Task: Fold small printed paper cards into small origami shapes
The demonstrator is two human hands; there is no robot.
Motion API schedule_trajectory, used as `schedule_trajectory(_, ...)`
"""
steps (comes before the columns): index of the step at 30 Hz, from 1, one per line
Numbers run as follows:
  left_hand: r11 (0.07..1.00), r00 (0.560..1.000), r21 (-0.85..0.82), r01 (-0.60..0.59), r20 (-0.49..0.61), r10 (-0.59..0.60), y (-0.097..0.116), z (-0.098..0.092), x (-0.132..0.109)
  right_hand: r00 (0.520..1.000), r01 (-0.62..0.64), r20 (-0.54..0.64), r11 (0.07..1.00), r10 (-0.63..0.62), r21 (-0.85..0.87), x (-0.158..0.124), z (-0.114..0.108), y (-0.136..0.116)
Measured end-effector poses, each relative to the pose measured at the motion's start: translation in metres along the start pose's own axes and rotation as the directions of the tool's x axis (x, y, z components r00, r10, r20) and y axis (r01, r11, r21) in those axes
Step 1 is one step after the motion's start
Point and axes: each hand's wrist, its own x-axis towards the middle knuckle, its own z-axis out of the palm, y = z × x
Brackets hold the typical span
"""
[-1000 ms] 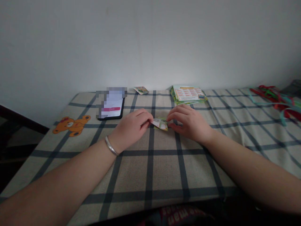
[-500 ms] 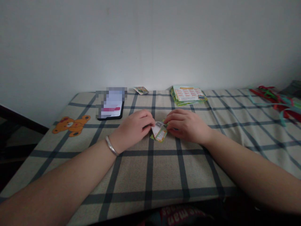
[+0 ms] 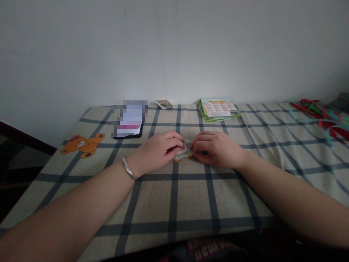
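Two folded papers [image 3: 183,153] [image 3: 163,104], one phone [image 3: 128,127], one stack [image 3: 218,109]

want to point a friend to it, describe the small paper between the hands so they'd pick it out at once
On the checked tablecloth, look at the middle, where the left hand and right hand meet. The folded paper is pinched between their fingertips. Unlike the flat leaflet stack and the loose folded piece by the wall, it alone is held.

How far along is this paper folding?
Done, it seems: one folded piece lies by the wall. In hand: the left hand and right hand both pinch a small paper, already folded down small, against the tablecloth. Left, probably: the stack of leaflets behind lies flat and unfolded. So it looks early on.
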Motion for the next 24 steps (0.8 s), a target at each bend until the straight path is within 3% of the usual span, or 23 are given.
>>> schedule_trajectory(7,0.994,0.996,0.111,-0.021,0.089,0.011,0.012,-0.006,-0.002,0.998,-0.055,-0.004,0.997,0.055,-0.060,0.001,-0.003,-0.006)
schedule_trajectory(14,0.997,0.990,0.074,-0.020,0.141,0.009,0.015,-0.007,-0.003,0.996,-0.084,-0.011,0.994,0.083,-0.065,0.000,-0.002,-0.006)
schedule_trajectory(24,0.969,0.997,0.240,-0.059,0.054,0.047,0.010,-0.003,0.002,0.990,-0.140,0.009,0.989,0.141,-0.044,0.002,-0.002,-0.011)
